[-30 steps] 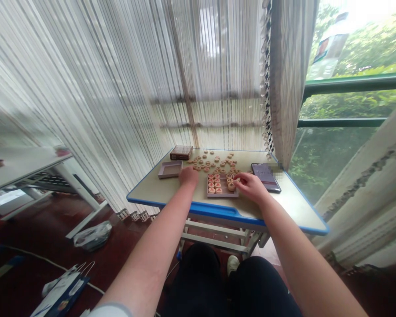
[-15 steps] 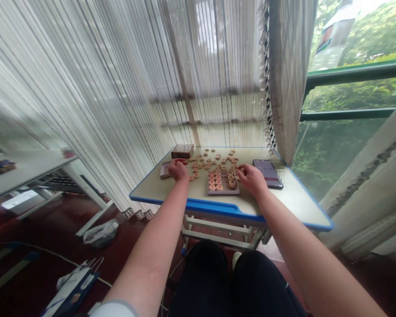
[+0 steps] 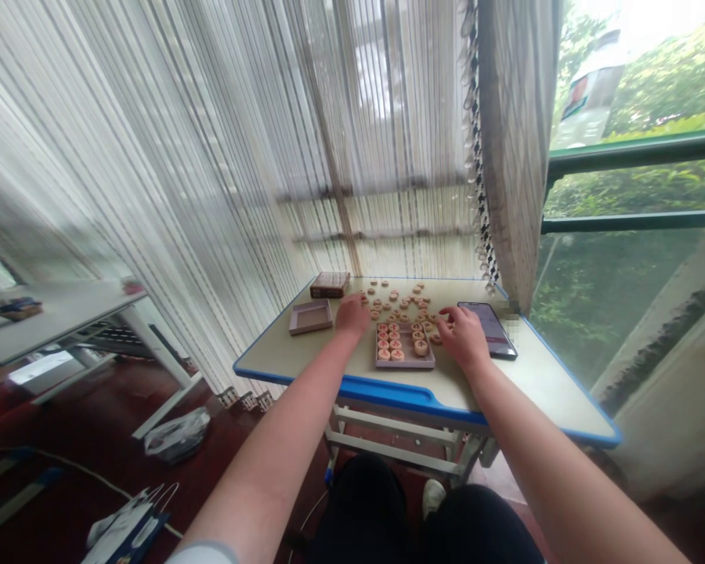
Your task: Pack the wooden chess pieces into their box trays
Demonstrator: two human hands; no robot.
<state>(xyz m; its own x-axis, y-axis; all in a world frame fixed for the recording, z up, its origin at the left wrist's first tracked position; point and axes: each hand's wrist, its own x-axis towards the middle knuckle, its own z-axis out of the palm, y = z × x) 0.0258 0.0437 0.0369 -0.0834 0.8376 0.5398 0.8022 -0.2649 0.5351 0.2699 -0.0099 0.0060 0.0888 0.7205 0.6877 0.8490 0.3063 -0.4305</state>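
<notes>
Round wooden Chinese chess pieces [image 3: 394, 296] with carved characters lie scattered over the desk. A shallow open box [image 3: 405, 364] near the front edge holds two columns of red-marked pieces on its left and a shorter column of dark-marked ones on its right. My left hand [image 3: 352, 316] is at the left edge of the scattered pieces, its curled fingers mostly hidden behind its back. Just right of the box, my right hand [image 3: 465, 335] has thumb and fingers curved apart around loose pieces; whether they touch one is unclear. An empty box lid [image 3: 310, 316] rests at left.
Behind the lid sits a brown patterned box [image 3: 330, 283]. A phone [image 3: 493, 333] lies right of my right hand. The desk [image 3: 305, 352] has a blue rim, with a string curtain [image 3: 388, 196] behind it. A plastic bag [image 3: 179, 435] is on the floor.
My left hand has moved right, off the lid and over to the loose pieces. My right hand has shifted slightly away from the box toward the phone. The view has tilted a little upward.
</notes>
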